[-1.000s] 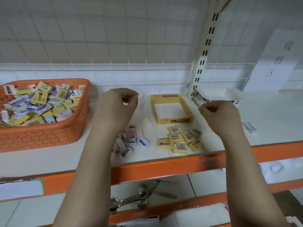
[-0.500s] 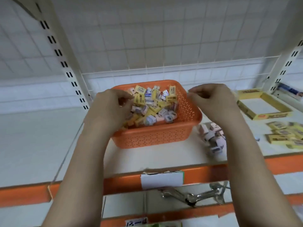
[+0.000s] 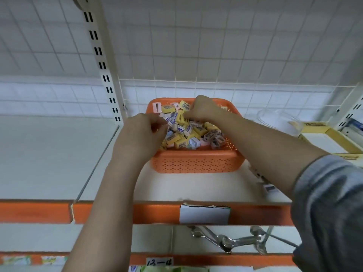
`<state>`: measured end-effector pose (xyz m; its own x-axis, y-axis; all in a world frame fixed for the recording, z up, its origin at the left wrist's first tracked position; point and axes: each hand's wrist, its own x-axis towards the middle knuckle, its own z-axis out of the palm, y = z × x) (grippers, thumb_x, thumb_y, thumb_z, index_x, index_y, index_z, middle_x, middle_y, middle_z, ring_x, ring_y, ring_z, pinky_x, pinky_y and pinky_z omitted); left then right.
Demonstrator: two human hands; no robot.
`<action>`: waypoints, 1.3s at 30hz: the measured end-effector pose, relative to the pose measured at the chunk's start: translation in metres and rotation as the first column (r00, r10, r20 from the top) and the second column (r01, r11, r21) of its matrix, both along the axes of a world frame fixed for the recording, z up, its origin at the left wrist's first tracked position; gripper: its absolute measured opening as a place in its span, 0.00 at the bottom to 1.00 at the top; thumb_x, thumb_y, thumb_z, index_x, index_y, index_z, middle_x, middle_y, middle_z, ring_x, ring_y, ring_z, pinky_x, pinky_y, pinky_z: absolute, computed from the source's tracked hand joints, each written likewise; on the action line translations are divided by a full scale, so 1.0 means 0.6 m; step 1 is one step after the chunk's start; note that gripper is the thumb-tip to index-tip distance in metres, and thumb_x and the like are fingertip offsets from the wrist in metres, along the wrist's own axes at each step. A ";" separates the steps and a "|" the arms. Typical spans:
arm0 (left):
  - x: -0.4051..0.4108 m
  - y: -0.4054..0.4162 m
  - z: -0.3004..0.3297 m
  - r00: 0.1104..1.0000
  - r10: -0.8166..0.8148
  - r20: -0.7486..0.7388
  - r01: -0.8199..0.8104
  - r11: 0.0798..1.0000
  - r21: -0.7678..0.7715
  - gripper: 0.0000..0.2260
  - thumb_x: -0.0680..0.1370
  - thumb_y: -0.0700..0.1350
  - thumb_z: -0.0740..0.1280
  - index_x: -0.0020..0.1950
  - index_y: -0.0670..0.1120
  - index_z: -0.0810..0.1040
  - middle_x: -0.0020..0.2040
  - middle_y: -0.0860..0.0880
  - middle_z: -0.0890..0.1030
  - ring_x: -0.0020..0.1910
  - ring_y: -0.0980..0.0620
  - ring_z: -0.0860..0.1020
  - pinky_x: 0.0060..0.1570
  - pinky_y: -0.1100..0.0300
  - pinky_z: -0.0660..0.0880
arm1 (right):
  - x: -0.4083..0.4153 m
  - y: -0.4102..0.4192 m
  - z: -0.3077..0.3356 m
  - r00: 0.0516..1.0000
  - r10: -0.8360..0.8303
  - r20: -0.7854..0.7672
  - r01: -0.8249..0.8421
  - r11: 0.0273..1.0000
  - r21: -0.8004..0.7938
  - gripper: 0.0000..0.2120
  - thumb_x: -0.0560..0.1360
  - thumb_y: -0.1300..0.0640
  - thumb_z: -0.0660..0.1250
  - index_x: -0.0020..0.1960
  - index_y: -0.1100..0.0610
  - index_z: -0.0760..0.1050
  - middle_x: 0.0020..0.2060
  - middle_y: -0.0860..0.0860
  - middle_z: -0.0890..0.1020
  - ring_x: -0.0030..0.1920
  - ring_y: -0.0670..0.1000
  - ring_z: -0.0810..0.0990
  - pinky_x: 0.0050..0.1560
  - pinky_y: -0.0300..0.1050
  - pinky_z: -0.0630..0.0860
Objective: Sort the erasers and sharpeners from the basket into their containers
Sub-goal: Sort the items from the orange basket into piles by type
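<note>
An orange perforated basket (image 3: 196,161) stands on the white shelf, heaped with yellow erasers (image 3: 179,143) and small pale and grey sharpeners (image 3: 215,139). My left hand (image 3: 141,134) is at the basket's left rim, its curled fingertips pinching a small pale sharpener at the edge of the heap. My right hand (image 3: 200,108) reaches over the far middle of the pile, fingers curled down round a yellow eraser. Both forearms cross the shelf's front edge.
A clear plastic tub (image 3: 279,120) and a yellow cardboard tray (image 3: 334,134) stand to the right of the basket. Loose sharpeners (image 3: 269,188) lie by my right forearm. A slotted upright post (image 3: 104,65) rises on the left. Metal wrenches (image 3: 225,240) lie on the shelf below.
My view swung left from the piles by the yellow tray to the basket. Both hands moved from above the basket's rim down into the heap and curled onto pieces.
</note>
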<state>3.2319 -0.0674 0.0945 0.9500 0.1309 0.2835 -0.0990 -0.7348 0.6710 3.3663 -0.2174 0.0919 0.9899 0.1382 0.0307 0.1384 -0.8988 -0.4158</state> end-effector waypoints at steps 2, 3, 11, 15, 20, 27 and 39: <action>-0.003 0.004 -0.002 1.000 0.005 0.008 -0.005 1.000 -0.001 0.08 0.77 0.46 0.65 0.53 0.51 0.82 0.46 0.53 0.82 0.43 0.52 0.80 0.43 0.51 0.80 | 0.009 0.007 -0.008 0.999 -0.025 -0.020 0.026 0.998 0.051 0.16 0.73 0.56 0.70 0.31 0.57 0.66 0.26 0.51 0.70 0.26 0.48 0.69 0.29 0.40 0.68; -0.004 0.006 -0.003 1.000 0.014 0.015 -0.014 1.000 0.010 0.08 0.77 0.45 0.65 0.53 0.50 0.82 0.44 0.53 0.81 0.43 0.52 0.80 0.44 0.53 0.79 | 0.011 0.008 -0.009 0.999 -0.027 -0.028 0.029 0.997 0.068 0.17 0.73 0.56 0.70 0.31 0.57 0.66 0.26 0.51 0.71 0.26 0.47 0.70 0.28 0.40 0.68; -0.004 0.014 -0.001 1.000 0.018 0.025 -0.020 0.996 0.085 0.08 0.77 0.45 0.64 0.52 0.50 0.83 0.42 0.53 0.81 0.42 0.52 0.80 0.44 0.56 0.78 | 0.008 0.003 -0.001 0.993 -0.071 -0.098 0.090 0.976 0.200 0.13 0.71 0.58 0.71 0.31 0.59 0.71 0.26 0.52 0.77 0.26 0.48 0.73 0.27 0.38 0.70; 0.029 0.020 0.006 1.000 -0.008 0.009 0.007 0.984 0.175 0.09 0.77 0.43 0.63 0.51 0.47 0.82 0.45 0.48 0.83 0.43 0.50 0.80 0.43 0.58 0.76 | -0.016 -0.025 0.026 0.991 -0.110 -0.078 0.130 0.938 0.322 0.10 0.70 0.55 0.71 0.38 0.63 0.77 0.27 0.53 0.80 0.26 0.48 0.74 0.28 0.38 0.69; 0.117 0.025 0.016 0.999 -0.037 -0.005 0.037 0.953 0.301 0.11 0.77 0.43 0.65 0.58 0.46 0.80 0.55 0.47 0.81 0.46 0.54 0.76 0.46 0.61 0.72 | -0.103 -0.066 0.047 0.990 -0.142 0.019 0.105 0.812 0.575 0.07 0.71 0.54 0.72 0.39 0.58 0.80 0.38 0.56 0.83 0.34 0.48 0.77 0.26 0.31 0.69; 0.217 0.033 0.015 0.987 -0.063 -0.146 0.137 0.807 0.574 0.13 0.73 0.40 0.69 0.57 0.42 0.81 0.54 0.43 0.80 0.52 0.46 0.77 0.47 0.57 0.72 | -0.196 -0.100 0.015 0.935 -0.350 0.062 0.162 0.576 0.801 0.12 0.70 0.54 0.73 0.51 0.56 0.79 0.32 0.45 0.80 0.28 0.35 0.77 0.28 0.24 0.68; 0.219 0.021 0.010 0.998 -0.020 -0.060 0.050 0.828 0.559 0.12 0.73 0.43 0.69 0.56 0.47 0.81 0.53 0.46 0.80 0.53 0.46 0.77 0.42 0.55 0.73 | -0.220 -0.116 -0.003 0.901 -0.424 0.092 0.170 0.541 0.823 0.09 0.71 0.56 0.73 0.50 0.54 0.78 0.27 0.40 0.80 0.28 0.34 0.77 0.34 0.33 0.72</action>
